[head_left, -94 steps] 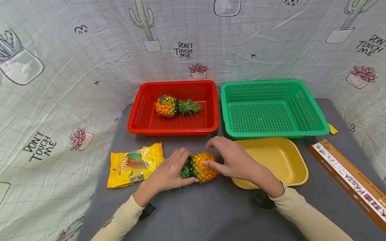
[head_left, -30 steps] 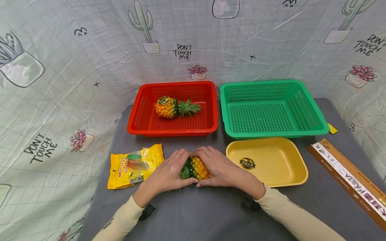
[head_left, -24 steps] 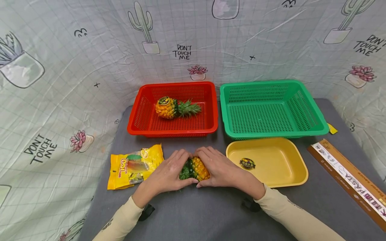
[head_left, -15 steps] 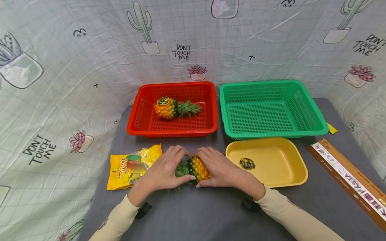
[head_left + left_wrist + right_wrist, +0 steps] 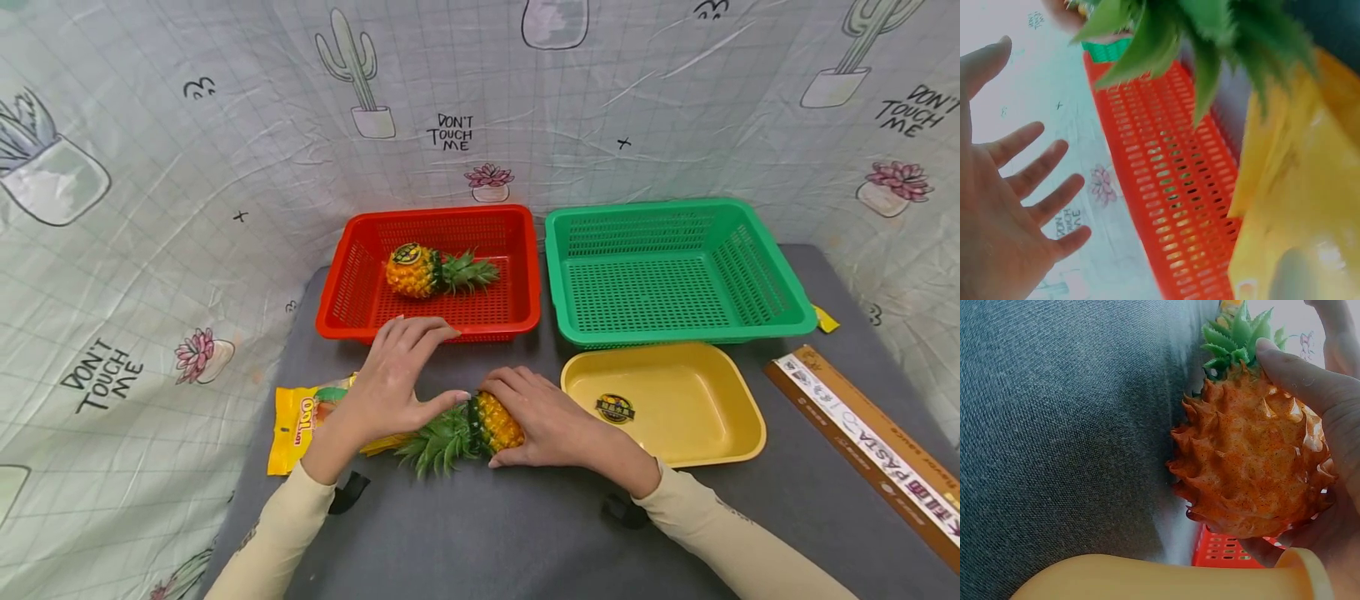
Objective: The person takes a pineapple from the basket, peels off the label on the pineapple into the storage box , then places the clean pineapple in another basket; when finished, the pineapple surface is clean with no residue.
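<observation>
A small pineapple [image 5: 497, 423] lies on its side on the grey table, its green leaves pointing left. My right hand [image 5: 551, 425] grips its fruit end, thumb on the near side and fingers over the far side; the right wrist view shows the spiky orange skin [image 5: 1254, 450]. My left hand [image 5: 393, 387] is off the leaves, fingers spread and touching nothing, above a yellow snack bag [image 5: 292, 425] that it partly covers. In the left wrist view the green leaves [image 5: 1210, 37] hang near that open palm [image 5: 1004, 206].
Behind, a red basket [image 5: 330, 312] holds another pineapple [image 5: 412, 273] with a round label. A green basket [image 5: 570, 321] stands beside it. A yellow basin [image 5: 697, 400] with a black-and-gold sticker [image 5: 615, 407] is right of my right hand. A pasta box [image 5: 870, 450] lies farther right.
My left hand has let go of the pineapple's leaf end and moved up and left. Earlier, my right hand closed round the fruit; it has stayed there since. The basin's sticker has come into view.
</observation>
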